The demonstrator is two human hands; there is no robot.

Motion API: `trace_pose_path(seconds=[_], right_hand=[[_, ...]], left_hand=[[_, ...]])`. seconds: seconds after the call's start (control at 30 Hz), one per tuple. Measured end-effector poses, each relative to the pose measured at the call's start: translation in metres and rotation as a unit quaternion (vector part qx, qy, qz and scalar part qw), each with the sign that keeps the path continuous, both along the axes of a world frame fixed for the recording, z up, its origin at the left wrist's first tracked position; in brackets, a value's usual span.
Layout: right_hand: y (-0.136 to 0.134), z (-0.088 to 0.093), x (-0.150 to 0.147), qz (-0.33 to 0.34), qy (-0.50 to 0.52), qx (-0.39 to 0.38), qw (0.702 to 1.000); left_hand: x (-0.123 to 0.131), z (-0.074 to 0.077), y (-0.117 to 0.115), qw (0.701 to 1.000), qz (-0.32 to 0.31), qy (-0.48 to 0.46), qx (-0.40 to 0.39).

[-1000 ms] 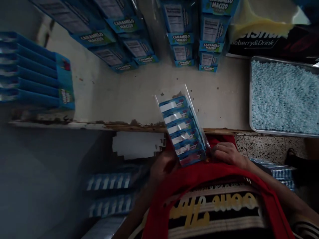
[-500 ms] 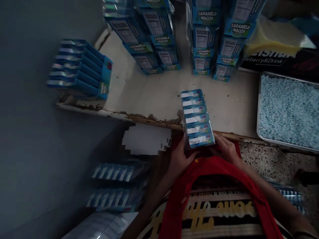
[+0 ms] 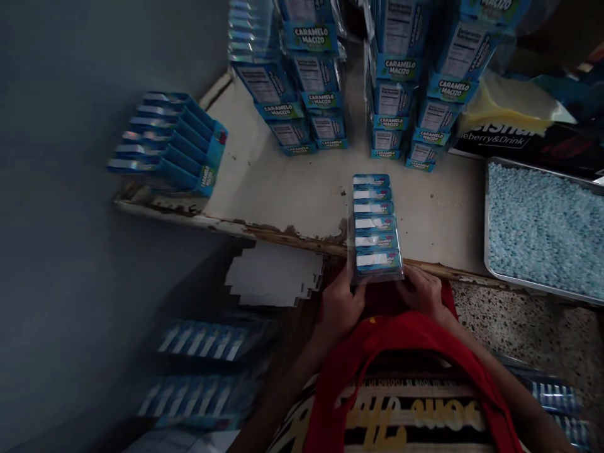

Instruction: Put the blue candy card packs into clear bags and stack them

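Holding a wrapped blue pack (image 3: pixel 375 223) across the front edge of the worktop (image 3: pixel 283 189).
Pinching the near left corner with the left hand (image 3: pixel 343 303), curling the right hand (image 3: pixel 426 292) by the near right corner, too dim to tell whether gripping. Pointing the far end out over the worktop, probably to leave the near end to both hands. Facing stacked packs (image 3: pixel 321 100) set further back, perhaps to spare the front edge.
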State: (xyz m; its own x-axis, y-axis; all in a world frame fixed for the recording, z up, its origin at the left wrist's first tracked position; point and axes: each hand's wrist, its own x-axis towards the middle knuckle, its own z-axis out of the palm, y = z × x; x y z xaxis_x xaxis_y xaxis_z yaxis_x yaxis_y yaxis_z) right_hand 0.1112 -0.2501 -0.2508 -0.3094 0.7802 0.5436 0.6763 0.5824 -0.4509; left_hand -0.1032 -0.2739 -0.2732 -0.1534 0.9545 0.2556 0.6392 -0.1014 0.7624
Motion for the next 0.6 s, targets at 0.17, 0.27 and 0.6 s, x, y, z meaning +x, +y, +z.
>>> trace_pose_path(seconds=[0.17, 0.27, 0.6], right_hand=[[0.000, 0.056, 0.015, -0.004, 0.008, -0.066, 0.998], [0.024, 0.085, 0.014, 0.053, -0.034, -0.021, 0.998], [0.063, 0.085, -0.005, 0.133, -0.186, 0.028, 0.973]], left_hand=[[-0.015, 0.028, -0.006, 0.985, -0.077, -0.134, -0.079], [-0.023, 0.049, -0.005, 0.969, -0.099, -0.221, -0.055], [-0.024, 0.065, 0.030, 0.988, -0.102, 0.067, 0.093]])
